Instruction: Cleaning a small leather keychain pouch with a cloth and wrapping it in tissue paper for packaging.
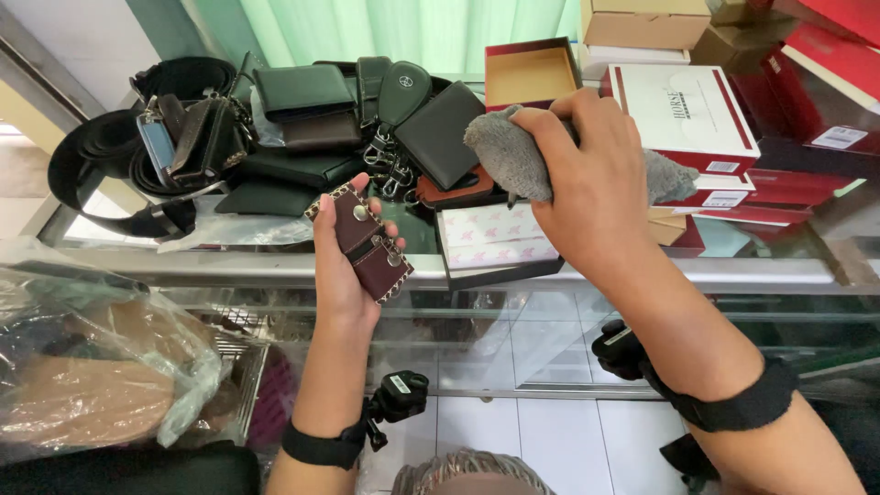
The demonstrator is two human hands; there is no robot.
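Two hands raised over a glass counter.
Left hand [344, 266] clasps a brown key pouch [367, 243], long axis tilting far-left; right hand [587, 174] bunches a grey cloth [513, 160] just right.

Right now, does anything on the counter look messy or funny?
Yes. The wallets and key pouches lie in a jumbled heap, and belts hang over the counter's back-left edge. The left hand holds a brown key pouch; the right hand holds a grey cloth.

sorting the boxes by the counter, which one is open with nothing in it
The small maroon box with the tan inside, behind the grey cloth in the right hand. The red and white boxes beside it are shut.
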